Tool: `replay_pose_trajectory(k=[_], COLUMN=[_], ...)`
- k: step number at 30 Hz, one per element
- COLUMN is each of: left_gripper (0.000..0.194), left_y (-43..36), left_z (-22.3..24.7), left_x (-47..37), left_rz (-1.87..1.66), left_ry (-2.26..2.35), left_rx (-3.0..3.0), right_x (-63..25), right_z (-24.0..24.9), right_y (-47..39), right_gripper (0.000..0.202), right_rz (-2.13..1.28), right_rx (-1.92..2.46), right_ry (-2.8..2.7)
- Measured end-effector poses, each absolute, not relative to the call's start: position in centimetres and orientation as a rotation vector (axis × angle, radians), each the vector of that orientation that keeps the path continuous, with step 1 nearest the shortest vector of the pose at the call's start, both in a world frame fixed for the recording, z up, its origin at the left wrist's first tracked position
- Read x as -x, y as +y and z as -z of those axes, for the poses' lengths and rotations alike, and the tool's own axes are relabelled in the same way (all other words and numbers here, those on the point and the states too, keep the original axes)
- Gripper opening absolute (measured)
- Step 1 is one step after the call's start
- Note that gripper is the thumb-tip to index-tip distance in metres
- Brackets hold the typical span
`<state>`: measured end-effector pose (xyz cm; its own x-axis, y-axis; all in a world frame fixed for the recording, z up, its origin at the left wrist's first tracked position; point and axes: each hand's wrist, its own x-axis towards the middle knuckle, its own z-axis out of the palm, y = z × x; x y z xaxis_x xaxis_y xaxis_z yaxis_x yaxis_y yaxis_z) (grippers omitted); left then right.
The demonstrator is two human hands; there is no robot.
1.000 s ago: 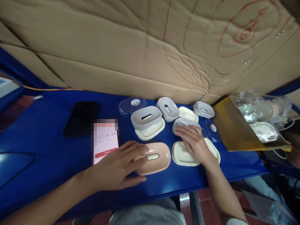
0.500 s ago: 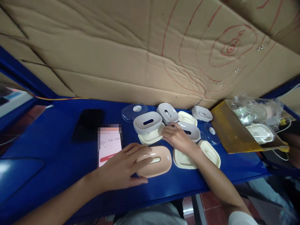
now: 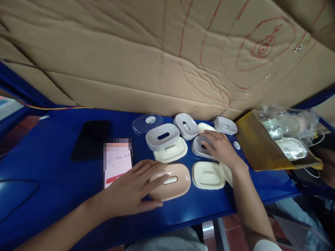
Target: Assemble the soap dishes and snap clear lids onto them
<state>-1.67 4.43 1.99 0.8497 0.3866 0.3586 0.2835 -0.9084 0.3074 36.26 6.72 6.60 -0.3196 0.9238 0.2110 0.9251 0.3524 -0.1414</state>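
One peach dish point(image 3: 181, 181) under left grip point(image 3: 134, 188), grey dish point(image 3: 198, 149) under right point(image 3: 224, 149).

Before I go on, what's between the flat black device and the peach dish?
In the head view, the lit phone lies beside the black device; then comes the left hand, fingers over the peach dish's left end.

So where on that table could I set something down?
The widest bare patch of table is left of the black slab; a cable crosses its near side. A narrow strip fronts the peach dish. It's crowded around the right hand: grey dishes and cream trays up to the box.
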Motion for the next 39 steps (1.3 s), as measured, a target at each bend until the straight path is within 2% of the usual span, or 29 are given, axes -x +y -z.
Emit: replay_pose_trajectory(k=[4, 9, 14, 19, 21, 25, 33, 37, 39], left_gripper=[0.06, 0.055, 0.059, 0.058, 0.058, 0.059, 0.047, 0.046, 0.045], left_y=[4.5, 4.6, 4.6, 4.6, 4.4, 4.1, 4.4, 4.3, 4.3], left_z=[-2.3, -2.1, -1.6, -0.8, -0.5, -0.5, -1.0, -0.9, -0.9], left_x=[1.6, 1.6, 1.4, 1.5, 1.6, 1.6, 1.6, 1.5, 1.4], left_rz=[-0.641, -0.655, -0.654, -0.617, -0.61, -0.6, -0.666, -0.694, -0.692], left_ry=[0.489, 0.482, 0.481, 0.502, 0.504, 0.507, 0.501, 0.47, 0.458], left_rx=[-2.803, -2.807, -2.795, -2.785, -2.801, -2.83, -2.849, -2.868, -2.878], right_x=[-41.5, -46.4, -46.2, -44.3, -43.4, -41.3, -38.5, -42.1, -43.7], right_z=[-7.9, -7.4, -4.3, -1.6, -1.4, -2.7, -4.4, -3.1, -1.8], right_y=[4.7, 1.1, -3.5, -10.1, -11.6, -10.1, 1.5, 0.2, -2.3], right_gripper=[0.042, 0.04, 0.047, 0.069, 0.066, 0.06, 0.06, 0.05, 0.053], right_rz=[-0.155, -0.177, -0.231, -0.199, -0.213, -0.081, 0.109, 0.003, -0.049], right_rx=[1.755, 2.092, 2.036, 2.071, 2.066, 1.959, 1.672, 1.759, 1.848], right_ry=[-2.194, -1.909, -1.853, -1.78, -1.8, -1.786, -2.166, -1.958, -1.902])
